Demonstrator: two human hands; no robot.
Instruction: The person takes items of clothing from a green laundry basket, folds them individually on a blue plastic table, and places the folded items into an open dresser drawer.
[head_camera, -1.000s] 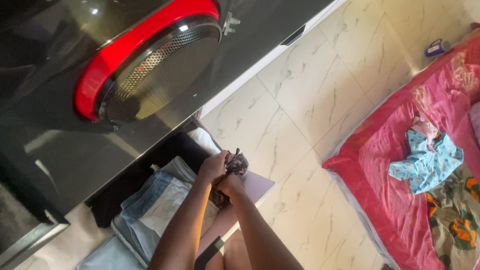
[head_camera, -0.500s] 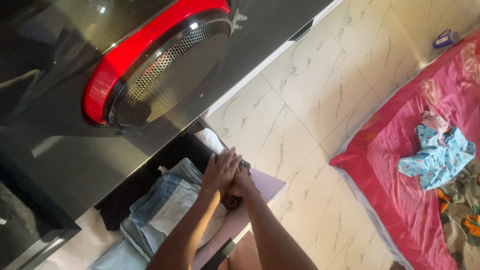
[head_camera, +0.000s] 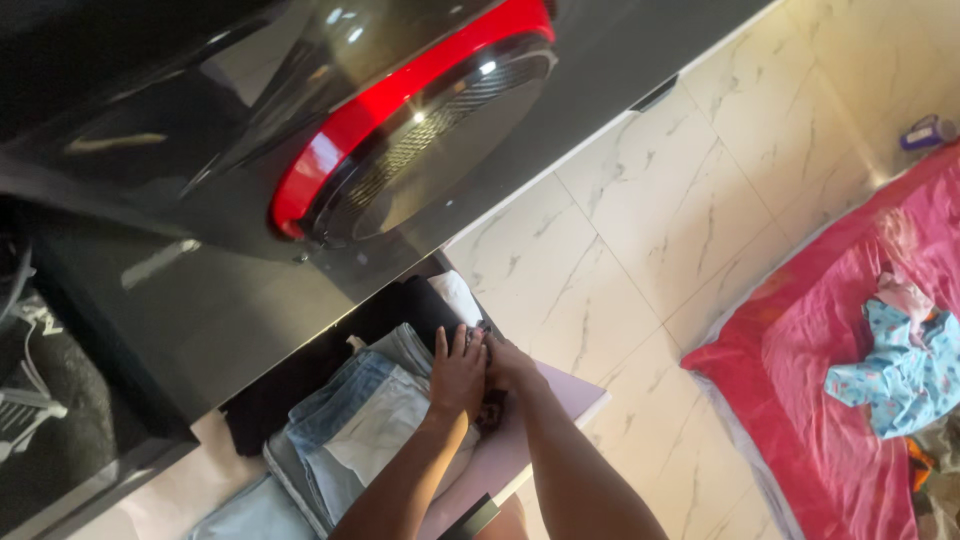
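— Where are the hands?

— Low in the middle of the frame, over an open pale lilac drawer (head_camera: 560, 405). The left hand (head_camera: 458, 372) lies flat with its fingers (head_camera: 452, 345) spread and released, pressing down on a small dark bundle of cloth (head_camera: 490, 405) at the drawer's near edge. The right hand (head_camera: 508, 365) sits just beside it, fingers curled onto the same bundle; how firmly they grip I cannot tell, since the left hand covers most of it.

— What else is in the drawer?

— Folded light blue denim jeans (head_camera: 350, 420), stacked to the left of the hands, and a folded white cloth (head_camera: 455, 295) just above them.

— And around it?

— A glossy black cabinet front with a round red-rimmed metal grille (head_camera: 420, 130) fills the upper left. White marble-patterned floor tiles (head_camera: 640, 230) run through the centre, and at the right edge lies a pink mattress (head_camera: 820, 400) carrying a crumpled light blue patterned garment (head_camera: 900, 370).
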